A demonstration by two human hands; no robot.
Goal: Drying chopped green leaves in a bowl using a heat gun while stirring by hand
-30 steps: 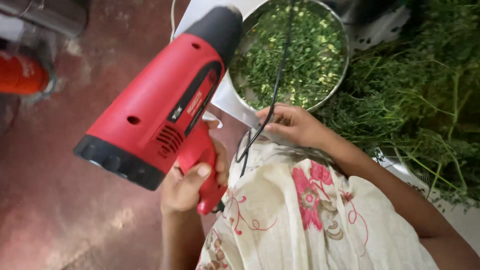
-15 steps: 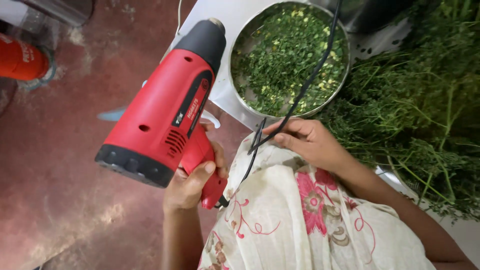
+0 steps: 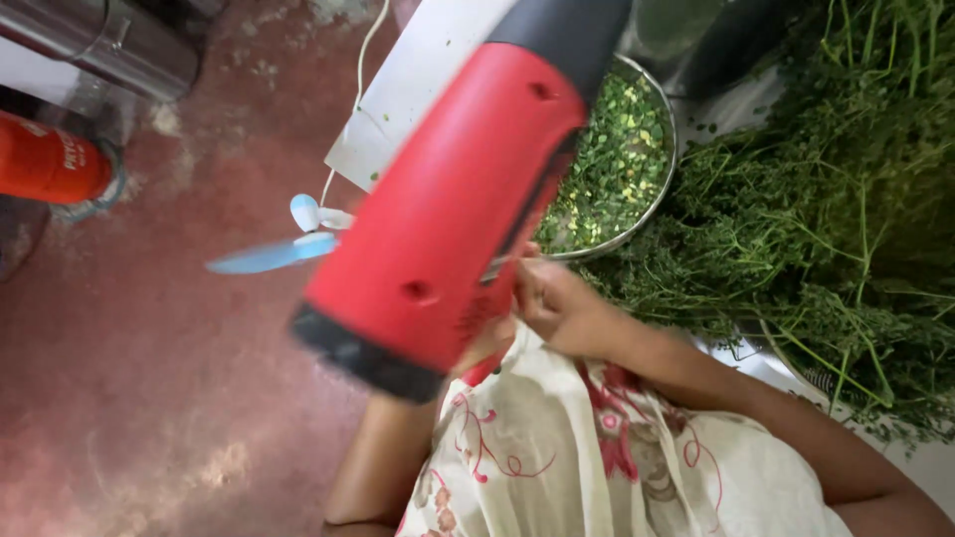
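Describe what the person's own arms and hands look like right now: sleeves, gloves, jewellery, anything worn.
Both arms are bare from hand to upper arm; no sleeve reaches them in view. The right hand wears no glove, and no ring or bangle shows on it. The left hand is mostly hidden behind a red tool, so its fingers cannot be checked. A cream garment with a pink and red floral print lies between the arms.

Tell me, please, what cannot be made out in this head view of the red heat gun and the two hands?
- Left hand: almost wholly hidden behind the red heat gun; its grip cannot be seen.
- Heat gun nozzle: cut off by the top edge.
- Right hand: its fingertips are behind the gun, so what they hold is unclear.
- Metal bowl: the left part is covered by the gun.
- Blue fan: blurred.
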